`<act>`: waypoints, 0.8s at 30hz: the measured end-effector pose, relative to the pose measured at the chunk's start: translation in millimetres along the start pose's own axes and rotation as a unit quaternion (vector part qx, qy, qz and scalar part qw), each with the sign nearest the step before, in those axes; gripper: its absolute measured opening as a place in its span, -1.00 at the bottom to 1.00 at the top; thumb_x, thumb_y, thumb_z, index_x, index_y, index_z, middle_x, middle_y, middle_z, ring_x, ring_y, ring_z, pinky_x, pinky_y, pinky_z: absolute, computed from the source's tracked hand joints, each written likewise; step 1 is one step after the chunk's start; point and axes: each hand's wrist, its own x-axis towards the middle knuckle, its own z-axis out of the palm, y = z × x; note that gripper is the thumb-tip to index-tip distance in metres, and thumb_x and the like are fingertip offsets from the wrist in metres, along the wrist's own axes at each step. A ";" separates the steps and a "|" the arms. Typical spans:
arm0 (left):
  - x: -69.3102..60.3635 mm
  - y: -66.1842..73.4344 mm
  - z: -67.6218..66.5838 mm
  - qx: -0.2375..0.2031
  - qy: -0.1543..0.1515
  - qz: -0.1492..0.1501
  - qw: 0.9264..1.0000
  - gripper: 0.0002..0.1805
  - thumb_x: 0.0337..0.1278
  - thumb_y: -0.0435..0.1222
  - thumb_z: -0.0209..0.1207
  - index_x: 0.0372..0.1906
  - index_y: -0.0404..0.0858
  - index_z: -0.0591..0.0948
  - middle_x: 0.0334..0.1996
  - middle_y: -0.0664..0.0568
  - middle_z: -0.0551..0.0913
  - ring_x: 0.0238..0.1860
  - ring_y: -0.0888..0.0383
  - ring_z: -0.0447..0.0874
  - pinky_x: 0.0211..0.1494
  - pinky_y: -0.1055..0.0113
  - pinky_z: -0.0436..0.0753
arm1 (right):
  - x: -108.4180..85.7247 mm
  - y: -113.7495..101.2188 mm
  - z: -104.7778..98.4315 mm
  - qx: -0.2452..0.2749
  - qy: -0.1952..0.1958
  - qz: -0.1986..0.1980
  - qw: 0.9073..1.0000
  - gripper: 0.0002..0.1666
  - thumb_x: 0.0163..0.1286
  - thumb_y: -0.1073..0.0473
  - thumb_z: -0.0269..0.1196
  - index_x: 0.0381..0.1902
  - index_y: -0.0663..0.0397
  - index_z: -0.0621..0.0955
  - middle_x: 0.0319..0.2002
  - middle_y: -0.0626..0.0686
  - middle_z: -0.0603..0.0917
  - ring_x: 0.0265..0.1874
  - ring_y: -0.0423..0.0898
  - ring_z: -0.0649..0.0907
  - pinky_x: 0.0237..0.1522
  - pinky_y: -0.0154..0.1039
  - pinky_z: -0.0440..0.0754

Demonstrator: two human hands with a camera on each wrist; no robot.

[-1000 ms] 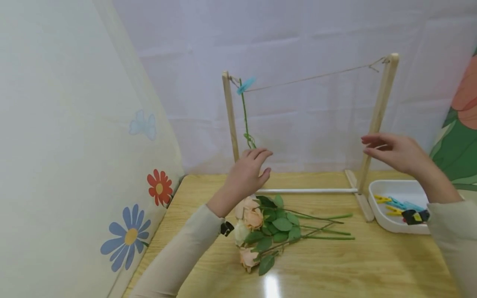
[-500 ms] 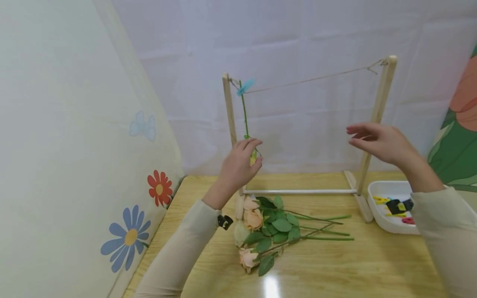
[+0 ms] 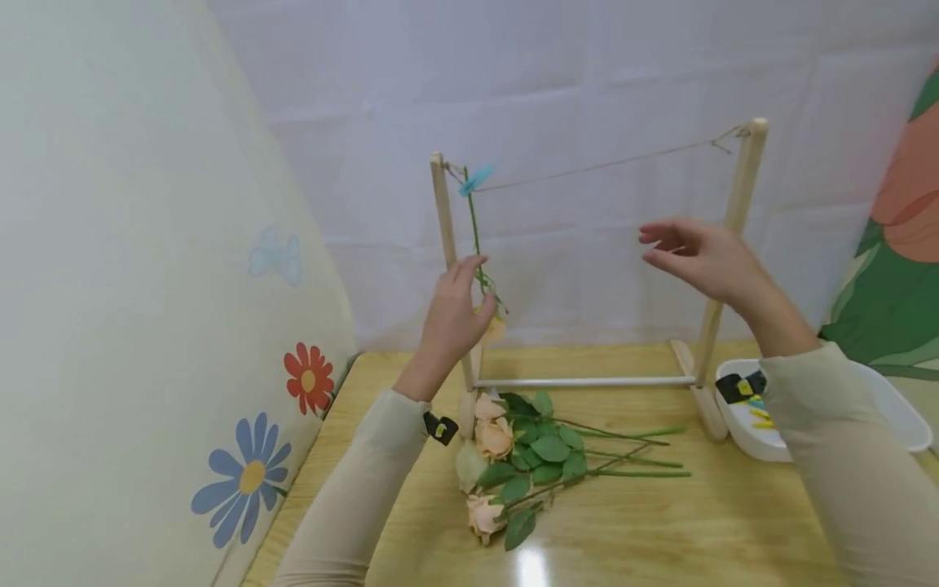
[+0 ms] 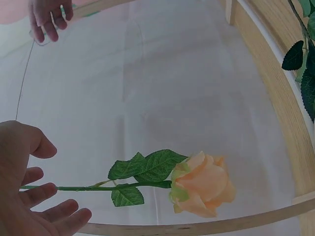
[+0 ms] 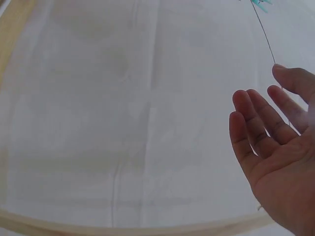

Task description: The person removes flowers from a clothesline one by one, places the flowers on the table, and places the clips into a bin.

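A peach rose [image 4: 204, 184] hangs head down from the string [image 3: 594, 167]. A blue clothespin [image 3: 477, 180] clips its stem end near the left post. My left hand [image 3: 451, 314] is beside the stem, thumb and fingers spread apart and not closed round it; whether it touches the stem I cannot tell. In the left wrist view the green stem [image 4: 83, 189] passes by the fingers. My right hand [image 3: 704, 257] is in the air in front of the right post [image 3: 744, 179], fingers relaxed and holding nothing, as the right wrist view also shows.
Several cut roses [image 3: 493, 439] lie on the wooden table, stems pointing right. A white rod [image 3: 587, 381] joins the stand's feet. At the right, partly behind my right forearm, a white tub [image 3: 891, 408] contains clothespins [image 3: 763, 420]. A pale cloth hangs behind.
My left hand has moved up and left to the hanging rose's stem. My right hand has moved left and up, farther from the tub. The view has shifted slightly.
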 end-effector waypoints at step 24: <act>33.9 15.5 -0.5 -0.120 0.018 -0.146 0.982 -0.25 0.32 -0.37 0.18 0.54 -0.32 0.16 0.44 -0.23 0.35 0.35 -0.19 0.47 0.32 0.05 0.57 | 73.0 -73.8 44.5 0.327 0.044 -0.014 0.944 -0.53 0.44 0.28 0.29 0.26 0.28 0.55 0.14 0.21 0.66 -0.05 -0.04 0.70 0.06 -0.28 0.69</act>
